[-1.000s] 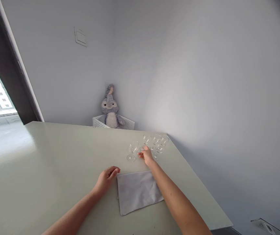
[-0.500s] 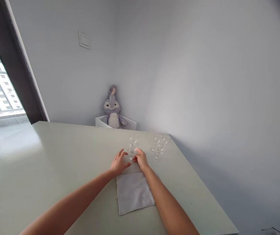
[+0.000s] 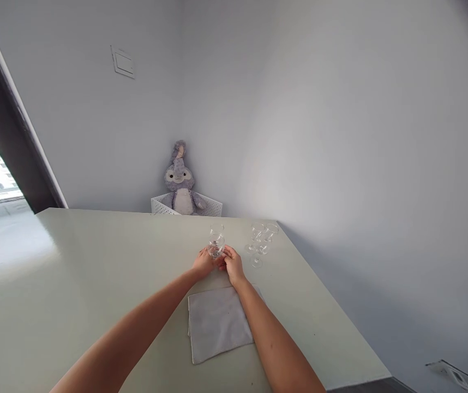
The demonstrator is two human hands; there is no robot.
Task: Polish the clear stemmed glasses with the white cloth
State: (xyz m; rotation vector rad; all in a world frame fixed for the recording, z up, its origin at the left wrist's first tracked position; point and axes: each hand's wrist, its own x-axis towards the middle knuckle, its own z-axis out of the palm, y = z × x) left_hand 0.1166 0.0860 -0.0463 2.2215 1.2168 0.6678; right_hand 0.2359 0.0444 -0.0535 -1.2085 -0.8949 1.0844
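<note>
Both my hands meet at a clear stemmed glass (image 3: pixel 216 246) near the far side of the table. My left hand (image 3: pixel 203 263) is closed at its lower part from the left. From the right, my right hand (image 3: pixel 233 266) grips low on the same glass, its fingers hiding the stem and foot. The bowl shows above my fingers. Just behind stands another clear glass (image 3: pixel 217 228). Right of my right hand is a group of three stemmed glasses, the nearest one (image 3: pixel 264 246) in front of two others.
A folded grey cloth (image 3: pixel 220 325) lies on the pale table (image 3: pixel 136 245), partly under my right forearm. Beyond the far edge, a purple plush toy (image 3: pixel 183 199) sits in a white perforated basket (image 3: pixel 213 207). A wall (image 3: pixel 360 191) runs along the right.
My left hand has moved in from the left and closed at the glass, which my right hand was touching. The glass's bowl now shows larger above my fingers. The view has shifted slightly.
</note>
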